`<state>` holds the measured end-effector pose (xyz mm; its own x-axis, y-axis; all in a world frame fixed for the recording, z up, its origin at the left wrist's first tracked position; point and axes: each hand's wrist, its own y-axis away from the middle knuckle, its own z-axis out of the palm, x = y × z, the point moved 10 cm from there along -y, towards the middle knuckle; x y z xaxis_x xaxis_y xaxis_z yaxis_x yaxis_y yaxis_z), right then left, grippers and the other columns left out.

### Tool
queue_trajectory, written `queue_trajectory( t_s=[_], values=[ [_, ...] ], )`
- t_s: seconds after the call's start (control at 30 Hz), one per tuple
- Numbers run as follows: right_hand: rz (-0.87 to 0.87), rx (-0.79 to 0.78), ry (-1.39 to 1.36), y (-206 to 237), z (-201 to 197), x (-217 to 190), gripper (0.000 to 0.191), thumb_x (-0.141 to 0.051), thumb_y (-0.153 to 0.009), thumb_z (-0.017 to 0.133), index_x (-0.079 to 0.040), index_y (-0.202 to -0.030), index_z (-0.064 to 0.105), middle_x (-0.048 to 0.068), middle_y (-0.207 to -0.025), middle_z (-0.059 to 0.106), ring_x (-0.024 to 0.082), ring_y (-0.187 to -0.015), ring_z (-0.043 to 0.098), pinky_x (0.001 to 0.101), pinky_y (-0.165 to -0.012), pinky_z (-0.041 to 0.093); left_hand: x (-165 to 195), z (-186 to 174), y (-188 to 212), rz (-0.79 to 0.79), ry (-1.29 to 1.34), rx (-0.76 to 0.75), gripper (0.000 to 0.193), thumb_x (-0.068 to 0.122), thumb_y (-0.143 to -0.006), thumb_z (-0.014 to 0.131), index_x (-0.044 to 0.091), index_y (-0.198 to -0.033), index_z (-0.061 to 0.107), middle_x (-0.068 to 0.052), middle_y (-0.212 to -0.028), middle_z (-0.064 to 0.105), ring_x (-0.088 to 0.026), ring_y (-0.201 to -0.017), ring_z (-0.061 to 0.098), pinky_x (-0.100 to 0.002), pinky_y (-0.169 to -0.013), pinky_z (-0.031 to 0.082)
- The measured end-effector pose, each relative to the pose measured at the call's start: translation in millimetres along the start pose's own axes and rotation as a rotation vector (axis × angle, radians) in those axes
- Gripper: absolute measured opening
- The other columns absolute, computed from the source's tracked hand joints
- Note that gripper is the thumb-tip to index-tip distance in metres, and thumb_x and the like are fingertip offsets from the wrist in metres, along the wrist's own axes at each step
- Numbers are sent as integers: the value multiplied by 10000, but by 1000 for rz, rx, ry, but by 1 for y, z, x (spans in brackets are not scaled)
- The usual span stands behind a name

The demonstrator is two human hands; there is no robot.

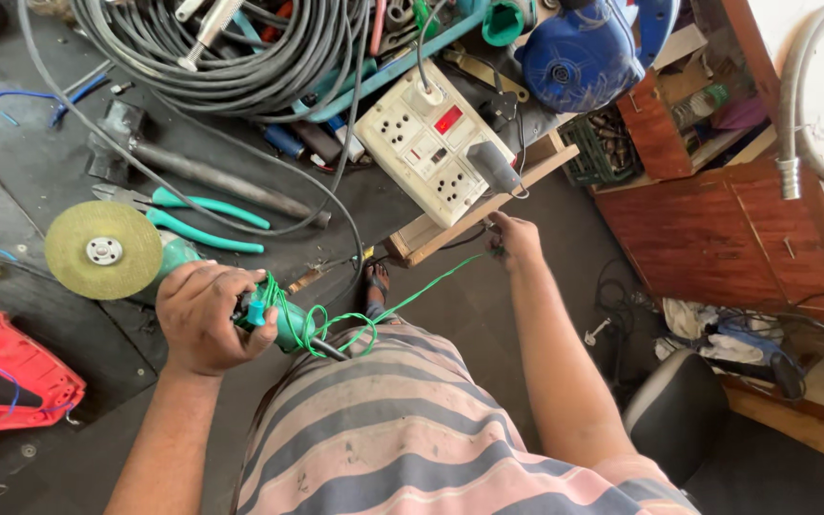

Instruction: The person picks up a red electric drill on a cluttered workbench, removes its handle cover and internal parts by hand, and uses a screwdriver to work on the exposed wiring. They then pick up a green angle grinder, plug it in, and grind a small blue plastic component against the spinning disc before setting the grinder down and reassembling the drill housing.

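Observation:
My left hand [204,319] grips the body of a teal angle grinder [274,319] over the dark workbench. Its yellowish disc [104,250] points left. A thin green wire [402,303] is looped around the grinder's rear and runs taut up to my right hand [515,235], which pinches its far end beside a wooden board. Just above that hand sits a white switchboard with sockets [426,143] and a grey plug [494,165] in it.
Teal-handled pliers [204,224], a hammer [193,167], coiled black cables [231,48] and a red tool casing [7,374] lie on the bench. A blue blower [579,57], a red-brown cabinet [717,229] and a dark chair [679,410] stand at the right.

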<state>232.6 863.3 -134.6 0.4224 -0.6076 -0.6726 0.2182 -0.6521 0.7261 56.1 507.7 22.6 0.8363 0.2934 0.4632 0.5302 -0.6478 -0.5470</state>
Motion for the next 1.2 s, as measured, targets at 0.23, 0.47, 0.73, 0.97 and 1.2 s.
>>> queue_trajectory(
  t_s=[0.23,0.47,0.73,0.97,1.2],
  values=[
    [-169,26,118,6,1,-1,196,-176,-906,792,-43,-1016,698,65,-850,650,92,-555,508,310,-556,557,-7,3,4,-21,15,-15,343,429,-893,667,93,-964,679,-5,-860,696,-226,-850,672,-391,-922,472],
    [203,84,-289,-5,9,40,264,-247,-918,760,-55,-1061,649,23,-777,578,114,-566,452,291,-522,450,-3,-2,7,10,-7,27,365,470,-920,647,107,-921,614,-12,-938,741,-230,-880,676,-392,-957,474],
    [153,-189,-316,29,31,29,125,-147,-948,647,-57,-1030,622,14,-787,567,121,-645,522,292,-597,483,-4,-9,7,-1,7,32,366,472,-909,651,105,-916,650,-22,-885,714,-239,-863,672,-403,-951,486],
    [284,-166,-526,50,27,48,111,-27,-813,513,-59,-857,416,83,-764,453,224,-645,480,402,-640,471,-4,-14,7,3,20,37,348,448,-909,658,101,-918,651,-21,-906,723,-230,-873,678,-402,-975,490],
    [163,-588,-324,98,22,44,337,121,-834,564,-62,-1111,507,111,-947,621,236,-883,645,351,-771,519,-7,-14,12,8,24,50,349,443,-877,670,100,-945,668,-37,-895,711,-251,-886,678,-398,-951,482]
  ],
)
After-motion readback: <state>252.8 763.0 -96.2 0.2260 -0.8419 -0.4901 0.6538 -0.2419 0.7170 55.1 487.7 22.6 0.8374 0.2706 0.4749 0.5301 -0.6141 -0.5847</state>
